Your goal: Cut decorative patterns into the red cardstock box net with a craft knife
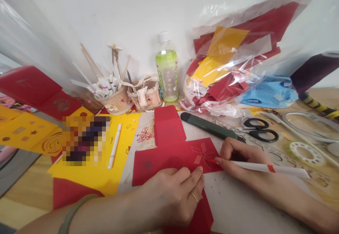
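Note:
My right hand point(246, 161) is closed in a pinch around a white marker point(288, 171) with an orange-red band. Its coloured tip touches a cross-shaped red card point(159, 161), beside a drawn flower of petal outlines point(202, 152). My left hand point(176, 193) presses down on the card, fingers bent and resting on its surface, a ring on one finger. Its thumb is hidden. Other motifs, including a small dark star and a round shape, show on the card's left arm. The card's lower arm lies partly under my left hand.
Yellow sheets point(106, 181) and a white pen point(115, 145) lie left. Behind stand a pen-filled basket point(116, 101), a smaller basket point(145, 98) and a bottle point(166, 71). A green cutter point(209, 126), scissors point(261, 129) and a scrap-filled bag point(225, 71) are on the right.

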